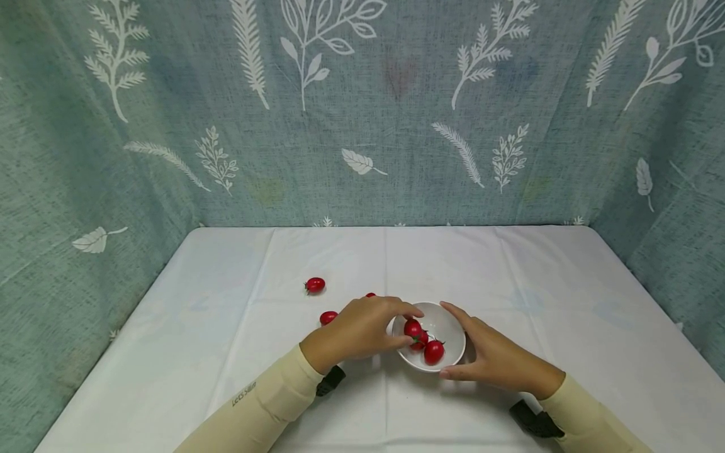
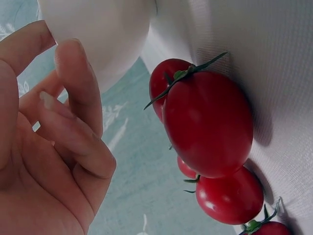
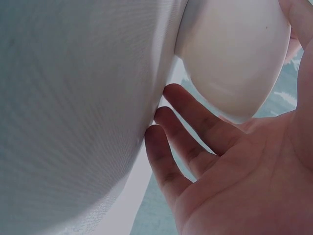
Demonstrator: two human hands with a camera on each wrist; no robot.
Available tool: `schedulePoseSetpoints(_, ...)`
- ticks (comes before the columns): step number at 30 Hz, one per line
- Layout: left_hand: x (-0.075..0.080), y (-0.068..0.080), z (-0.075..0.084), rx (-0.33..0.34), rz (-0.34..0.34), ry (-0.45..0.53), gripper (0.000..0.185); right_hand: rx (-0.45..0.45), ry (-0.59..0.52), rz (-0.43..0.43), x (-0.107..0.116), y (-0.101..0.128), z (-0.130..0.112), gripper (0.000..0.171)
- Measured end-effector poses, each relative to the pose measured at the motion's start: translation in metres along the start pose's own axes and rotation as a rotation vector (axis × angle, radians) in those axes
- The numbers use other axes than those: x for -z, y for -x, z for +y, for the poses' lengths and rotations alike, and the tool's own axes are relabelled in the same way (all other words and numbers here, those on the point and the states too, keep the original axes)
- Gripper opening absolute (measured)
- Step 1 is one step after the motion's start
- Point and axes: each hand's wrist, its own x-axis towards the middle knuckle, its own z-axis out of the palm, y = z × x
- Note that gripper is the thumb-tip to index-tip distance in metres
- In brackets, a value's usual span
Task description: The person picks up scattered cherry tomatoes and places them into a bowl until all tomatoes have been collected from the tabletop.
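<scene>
A small white bowl [image 1: 456, 345] stands near the table's front middle with several red cherry tomatoes [image 1: 434, 352] inside. Over its left side, my left hand [image 1: 362, 326] pinches a cherry tomato [image 1: 413, 328] between thumb and index finger. In the left wrist view, the other fingers [image 2: 80, 83] of that hand curl beside the bowl's outer wall [image 2: 107, 39]; the pinched tomato is hidden there. My right hand [image 1: 489, 352] holds the bowl from the right, thumb and index finger at the rim. Its remaining fingers [image 3: 195, 127] spread low by the tablecloth in the right wrist view.
Left of the bowl, loose cherry tomatoes lie on the white tablecloth [image 1: 453, 264]: one farther back [image 1: 314, 285], one by the left hand [image 1: 328, 318], and one partly hidden behind that hand [image 1: 370, 294]. A patterned green-blue curtain [image 1: 362, 113] surrounds the table's back and sides.
</scene>
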Motion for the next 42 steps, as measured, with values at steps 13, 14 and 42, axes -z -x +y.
schedulePoseSetpoints(13, 0.008, 0.002, -0.003, -0.049, 0.028, -0.005, 0.044, 0.011, 0.016, 0.016, -0.001, -0.001, 0.003, 0.113)
schedulePoseSetpoints(14, 0.009, 0.002, -0.003, -0.048, 0.027, 0.007, 0.044, 0.014, 0.014, 0.017, 0.000, -0.001, 0.003, 0.112)
schedulePoseSetpoints(42, 0.025, 0.007, -0.048, 0.166, 0.024, 0.024, 0.034, 0.007, 0.009, 0.021, -0.002, 0.001, 0.000, 0.113)
